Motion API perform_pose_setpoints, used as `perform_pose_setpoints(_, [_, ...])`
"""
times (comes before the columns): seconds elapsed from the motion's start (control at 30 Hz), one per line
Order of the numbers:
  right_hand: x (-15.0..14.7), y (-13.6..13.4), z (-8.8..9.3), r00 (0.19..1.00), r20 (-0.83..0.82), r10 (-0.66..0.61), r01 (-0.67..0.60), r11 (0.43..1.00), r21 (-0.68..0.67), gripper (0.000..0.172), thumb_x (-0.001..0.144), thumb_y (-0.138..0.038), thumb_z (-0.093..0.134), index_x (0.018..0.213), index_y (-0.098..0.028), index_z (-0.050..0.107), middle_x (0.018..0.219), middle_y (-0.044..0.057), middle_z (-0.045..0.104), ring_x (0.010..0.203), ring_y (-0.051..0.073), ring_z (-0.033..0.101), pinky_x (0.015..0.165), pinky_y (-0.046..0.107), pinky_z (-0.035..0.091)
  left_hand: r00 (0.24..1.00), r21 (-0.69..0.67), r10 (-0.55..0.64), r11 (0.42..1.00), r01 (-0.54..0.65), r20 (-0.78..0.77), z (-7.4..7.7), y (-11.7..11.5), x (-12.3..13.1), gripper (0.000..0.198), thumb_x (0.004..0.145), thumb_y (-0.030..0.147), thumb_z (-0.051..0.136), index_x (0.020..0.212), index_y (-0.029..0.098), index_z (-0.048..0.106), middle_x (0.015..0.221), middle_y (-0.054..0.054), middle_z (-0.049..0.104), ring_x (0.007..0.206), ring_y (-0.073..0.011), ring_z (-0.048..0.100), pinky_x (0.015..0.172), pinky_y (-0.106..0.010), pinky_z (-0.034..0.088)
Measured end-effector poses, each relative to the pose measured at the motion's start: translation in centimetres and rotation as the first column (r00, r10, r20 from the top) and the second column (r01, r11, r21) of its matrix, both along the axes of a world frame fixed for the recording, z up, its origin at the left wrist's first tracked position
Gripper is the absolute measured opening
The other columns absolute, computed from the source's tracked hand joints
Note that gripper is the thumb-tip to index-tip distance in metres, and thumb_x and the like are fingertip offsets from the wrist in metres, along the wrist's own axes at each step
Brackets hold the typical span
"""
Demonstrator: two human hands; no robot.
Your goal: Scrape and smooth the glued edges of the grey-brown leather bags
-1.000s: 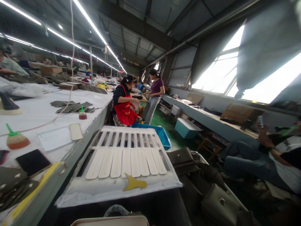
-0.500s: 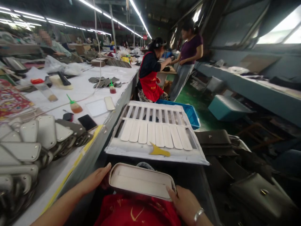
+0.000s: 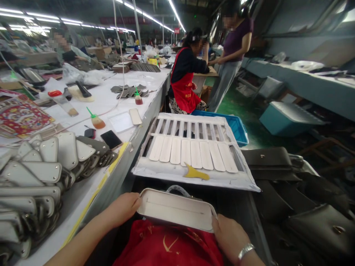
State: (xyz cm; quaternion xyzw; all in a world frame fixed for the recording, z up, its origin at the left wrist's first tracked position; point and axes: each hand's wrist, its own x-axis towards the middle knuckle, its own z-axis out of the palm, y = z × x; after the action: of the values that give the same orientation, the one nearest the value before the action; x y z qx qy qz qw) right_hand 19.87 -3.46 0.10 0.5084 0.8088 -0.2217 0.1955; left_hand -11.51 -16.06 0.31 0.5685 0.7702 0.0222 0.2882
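A bag with a long cream panel (image 3: 176, 210), rounded at its corners and edged by a raised rim, lies across my lap against a red apron (image 3: 169, 245). A thin line runs along the panel. My left hand (image 3: 126, 207) is closed on its left end, the fingers partly hidden behind. At the right end, my right hand (image 3: 231, 232) grips the rim with the thumb on top. A curved, clear-wrapped handle (image 3: 179, 189) shows just behind the panel. Beyond it, several cream strips (image 3: 191, 152) lie in a row on a white slatted rack (image 3: 163, 166), near a yellow scraper-like piece (image 3: 195, 173).
On the left table, grey pieces with metal studs (image 3: 33, 173) are piled beside a phone (image 3: 111, 138) and a green-tipped bottle (image 3: 96, 120). Dark bags (image 3: 313, 225) are heaped at right. Ahead, a person in a red apron (image 3: 185, 81) sits by a blue crate (image 3: 237, 131).
My left hand has closed on the left end of the bag, where it was apart with fingers out. The bag is slightly turned, and the view has shifted a little.
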Motion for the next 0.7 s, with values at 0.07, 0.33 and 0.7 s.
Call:
perform_pose_setpoints(0.07, [-0.1, 0.1, 0.1, 0.997, 0.030, 0.075, -0.075, 0.997, -0.003, 0.040, 0.092, -0.022, 0.022, 0.088, -0.012, 0.061, 0.085, 0.015, 0.065, 0.080, 0.029, 0.063, 0.066, 0.037, 0.042, 1.000, -0.013, -0.004, 1.000, 0.003, -0.011, 0.0, 0.0, 0.1, 0.035, 0.087, 0.029, 0.025, 0.070, 0.017, 0.054, 0.076, -0.009, 0.063, 0.073, -0.0205, 0.057, 0.066, -0.029, 0.036])
perform_pose_setpoints(0.33, [-0.5, 0.5, 0.5, 0.973, 0.088, 0.215, -0.216, 0.976, 0.002, 0.038, 0.090, -0.014, 0.024, 0.094, -0.012, 0.062, 0.090, 0.016, 0.063, 0.081, 0.030, 0.062, 0.064, 0.037, 0.043, 0.995, -0.031, 0.037, 0.999, -0.034, 0.095, 0.0, -0.2, 0.1, 0.037, 0.087, 0.034, 0.023, 0.068, 0.018, 0.050, 0.070, -0.007, 0.060, 0.067, -0.0198, 0.057, 0.061, -0.028, 0.038])
perform_pose_setpoints(0.7, [-0.4, 0.7, 0.0, 1.000, -0.007, 0.015, -0.015, 1.000, -0.015, 0.043, 0.093, -0.026, 0.022, 0.082, -0.012, 0.061, 0.080, 0.015, 0.065, 0.077, 0.027, 0.063, 0.065, 0.035, 0.041, 0.824, -0.052, 0.273, 0.957, -0.286, 0.497, -1.6, -0.9, -0.7, 0.055, 0.084, 0.063, 0.019, 0.068, 0.017, 0.046, 0.062, -0.001, 0.051, 0.057, -0.0171, 0.053, 0.050, -0.027, 0.043])
